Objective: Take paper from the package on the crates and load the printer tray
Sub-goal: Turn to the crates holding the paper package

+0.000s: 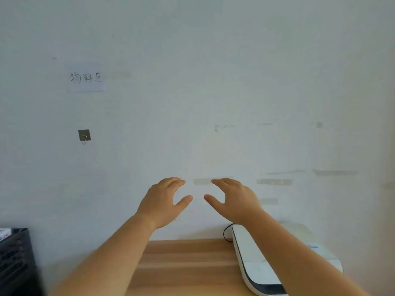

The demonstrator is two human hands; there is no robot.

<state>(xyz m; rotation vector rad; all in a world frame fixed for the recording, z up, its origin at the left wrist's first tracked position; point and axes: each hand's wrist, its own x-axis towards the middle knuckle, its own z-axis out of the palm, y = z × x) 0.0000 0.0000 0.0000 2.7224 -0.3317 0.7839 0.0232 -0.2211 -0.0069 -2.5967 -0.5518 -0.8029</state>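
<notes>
Both of my hands are raised in front of a pale wall, palms facing away and fingers apart. My left hand (165, 199) and my right hand (233, 199) hover side by side, thumbs nearly touching, and neither holds anything. A white printer (256, 263) with a dark band lies on the wooden table (188, 261) at the lower right, partly behind my right forearm. At the lower left edge stands a black crate (15, 259), and a white and red corner of the paper package (4, 233) shows on top of it.
A paper note with handwritten characters (86, 79) is stuck on the wall at upper left. Below it is a small grey adhesive hook (84, 135). A black cable (226, 232) loops behind the printer. Tape marks dot the wall at right.
</notes>
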